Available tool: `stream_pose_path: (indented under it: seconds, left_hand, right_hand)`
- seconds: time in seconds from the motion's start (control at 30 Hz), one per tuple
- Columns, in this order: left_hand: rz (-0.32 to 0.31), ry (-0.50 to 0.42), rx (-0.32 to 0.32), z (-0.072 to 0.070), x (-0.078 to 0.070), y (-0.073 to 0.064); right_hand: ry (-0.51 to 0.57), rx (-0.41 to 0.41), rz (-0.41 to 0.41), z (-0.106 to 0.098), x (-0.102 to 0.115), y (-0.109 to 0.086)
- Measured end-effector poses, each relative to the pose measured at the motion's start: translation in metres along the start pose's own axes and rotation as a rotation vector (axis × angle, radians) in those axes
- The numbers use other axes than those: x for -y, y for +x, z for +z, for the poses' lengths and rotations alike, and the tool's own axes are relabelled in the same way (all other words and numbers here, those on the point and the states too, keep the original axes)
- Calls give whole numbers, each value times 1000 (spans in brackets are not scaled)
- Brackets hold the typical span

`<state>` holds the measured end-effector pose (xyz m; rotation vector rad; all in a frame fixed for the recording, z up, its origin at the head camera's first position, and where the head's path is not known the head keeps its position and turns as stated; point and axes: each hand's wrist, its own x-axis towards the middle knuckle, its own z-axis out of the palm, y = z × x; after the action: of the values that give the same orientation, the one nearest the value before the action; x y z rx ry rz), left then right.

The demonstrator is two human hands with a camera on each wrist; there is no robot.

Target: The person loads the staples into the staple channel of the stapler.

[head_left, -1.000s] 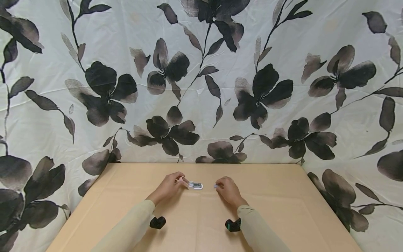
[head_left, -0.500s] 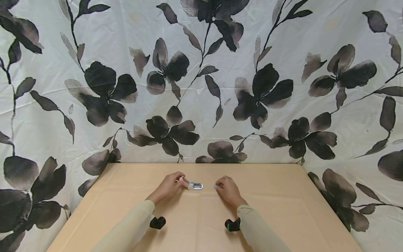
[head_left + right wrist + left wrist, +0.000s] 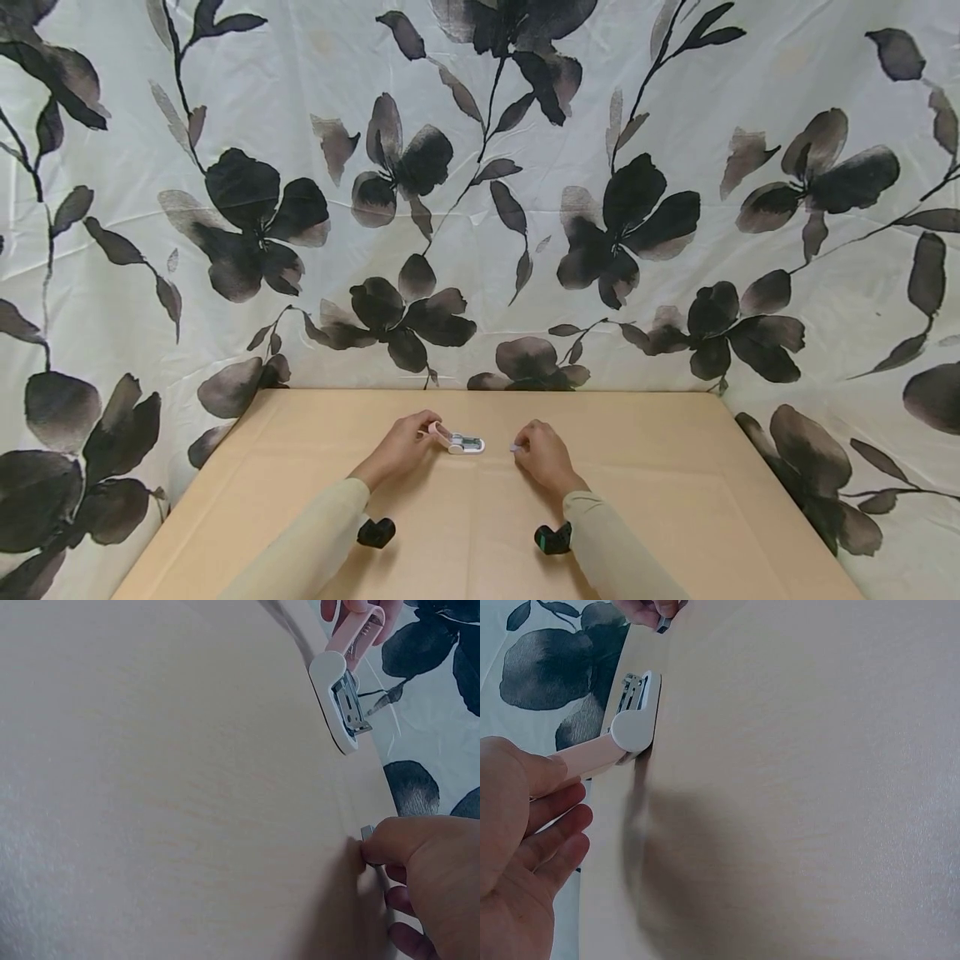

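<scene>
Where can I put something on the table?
The table is bare between right sleeve and right edge, and between left sleeve and left edge. It's crowded at the far middle: left hand, open stapler, right hand, grey strip.

Can read no words, brands or numbers on the pink-and-white stapler (image 3: 634, 730) or the small staple strip (image 3: 367, 834). Can make out no lettering on the floral cloth (image 3: 251, 196).

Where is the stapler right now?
In the head view, the stapler sits on the table just right of the left grip, which holds its raised pink arm.
</scene>
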<state>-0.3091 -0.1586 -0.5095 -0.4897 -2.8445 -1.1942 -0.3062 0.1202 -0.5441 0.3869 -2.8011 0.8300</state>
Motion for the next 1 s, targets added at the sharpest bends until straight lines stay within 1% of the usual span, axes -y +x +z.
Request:
stream_pose_path:
  seconds: [0.2, 0.3, 0.47, 0.63, 1.0]
  left_hand:
    - [8, 0, -7, 0, -2, -1]
    - [11, 4, -9, 0, -2, -1]
    - [-17, -5, -6, 0, -2, -2]
    - [-17, -13, -7, 0, -2, -3]
    - [-36, -16, -5, -1, -4, -3]
  right_hand:
    - [1, -11, 14, 2, -1, -1]
    - [6, -19, 6, 1, -1, -1]
    - [22, -17, 5, 1, 0, -2]
    - [37, -12, 29, 1, 1, -1]
    - [30, -1, 30, 3, 7, -1]
